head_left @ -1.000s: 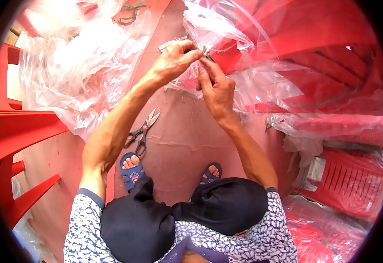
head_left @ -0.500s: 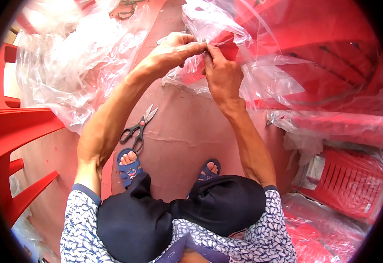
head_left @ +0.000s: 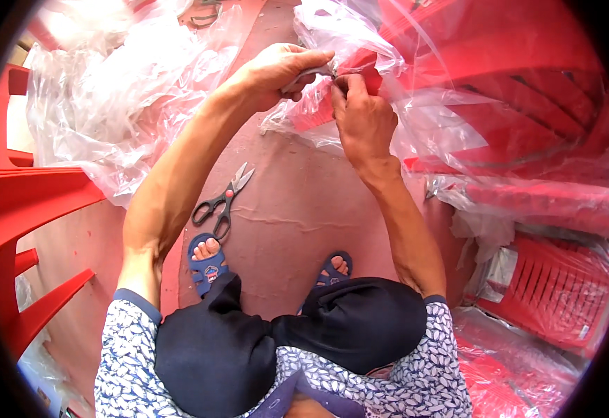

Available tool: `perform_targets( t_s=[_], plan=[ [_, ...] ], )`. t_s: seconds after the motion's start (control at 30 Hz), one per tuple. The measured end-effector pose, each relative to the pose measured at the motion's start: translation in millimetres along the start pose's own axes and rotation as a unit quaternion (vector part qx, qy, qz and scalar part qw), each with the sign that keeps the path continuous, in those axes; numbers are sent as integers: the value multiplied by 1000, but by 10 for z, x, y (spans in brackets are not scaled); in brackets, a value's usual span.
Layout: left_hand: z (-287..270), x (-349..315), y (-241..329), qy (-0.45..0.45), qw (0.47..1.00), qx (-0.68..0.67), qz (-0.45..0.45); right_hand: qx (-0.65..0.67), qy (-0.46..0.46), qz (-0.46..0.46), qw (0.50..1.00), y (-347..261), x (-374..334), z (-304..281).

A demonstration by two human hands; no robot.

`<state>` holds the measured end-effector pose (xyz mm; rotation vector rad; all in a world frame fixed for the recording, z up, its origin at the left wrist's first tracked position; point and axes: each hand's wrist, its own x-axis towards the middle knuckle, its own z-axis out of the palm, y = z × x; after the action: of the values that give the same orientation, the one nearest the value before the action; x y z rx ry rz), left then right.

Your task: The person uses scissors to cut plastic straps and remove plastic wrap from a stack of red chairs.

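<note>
Up at the leg end of a plastic-wrapped red chair, both my hands work close together. My left hand (head_left: 280,70) is closed around a thin greyish piece (head_left: 310,74), its kind too small to tell. Just to its right, my right hand (head_left: 365,122) is closed in a pinch near the tip of that piece; what lies in its fingers is hidden. Clear plastic wrap (head_left: 343,31) and a red chair part (head_left: 360,66) are right behind the fingers. Scissors with black handles (head_left: 223,202) lie partly open on the floor, near my left foot.
A heap of clear plastic (head_left: 130,97) lies at the far left. Red chairs (head_left: 32,205) stand along the left edge. Wrapped red chairs (head_left: 527,63) fill the right, with a slotted red piece in plastic (head_left: 545,285) below. My sandalled feet (head_left: 208,263) rest on the reddish floor (head_left: 283,244).
My hands have drawn slightly apart, the right one shifting a little right and down. More of the greyish piece now shows in my left hand. The scissors have stayed in place.
</note>
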<state>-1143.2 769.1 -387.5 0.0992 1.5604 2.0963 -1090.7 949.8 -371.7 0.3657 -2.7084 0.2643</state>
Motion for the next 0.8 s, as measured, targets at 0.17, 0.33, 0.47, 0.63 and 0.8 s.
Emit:
perform_targets(
  t_s=[0.17, 0.33, 0.47, 0.63, 0.8],
  plan=[
    [51, 5, 72, -31, 983, -182, -19, 129, 14, 20, 991, 34, 3, -26],
    [248, -145, 138, -8, 993, 9, 115, 107, 1, 2, 994, -97, 170, -245],
    [258, -279, -67, 125, 972, -23, 198, 262, -109, 115, 952, -83, 226, -370],
    [434, -105, -700, 224, 885, 233, 335, 256, -57, 118, 958, -8, 250, -278],
    [533, 66, -650, 243, 926, 100, 270, 231, -53, 123, 964, -46, 246, -313]
  ],
)
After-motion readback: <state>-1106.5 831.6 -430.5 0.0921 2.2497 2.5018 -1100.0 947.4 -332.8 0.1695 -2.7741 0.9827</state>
